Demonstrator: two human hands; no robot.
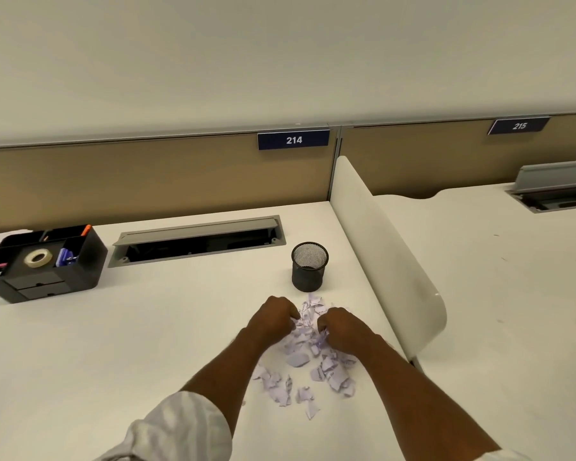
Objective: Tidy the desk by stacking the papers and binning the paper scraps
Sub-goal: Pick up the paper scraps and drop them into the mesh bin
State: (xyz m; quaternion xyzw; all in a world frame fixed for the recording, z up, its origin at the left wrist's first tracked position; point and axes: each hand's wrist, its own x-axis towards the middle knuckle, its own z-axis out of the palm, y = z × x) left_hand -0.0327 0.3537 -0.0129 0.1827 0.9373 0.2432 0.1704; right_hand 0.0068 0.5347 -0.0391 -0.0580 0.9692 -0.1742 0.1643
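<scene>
Gathering paper scraps (308,354) between both grips, mesh bin (309,267) beyond

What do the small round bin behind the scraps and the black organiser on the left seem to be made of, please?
The bin looks like black wire mesh, probably metal: its wall shows a fine see-through grid below a solid rim. The organiser looks like moulded matte black plastic: smooth opaque walls and rounded corners, though the finish is hard to confirm. The scraps look like thin torn white paper with faint print.
</scene>
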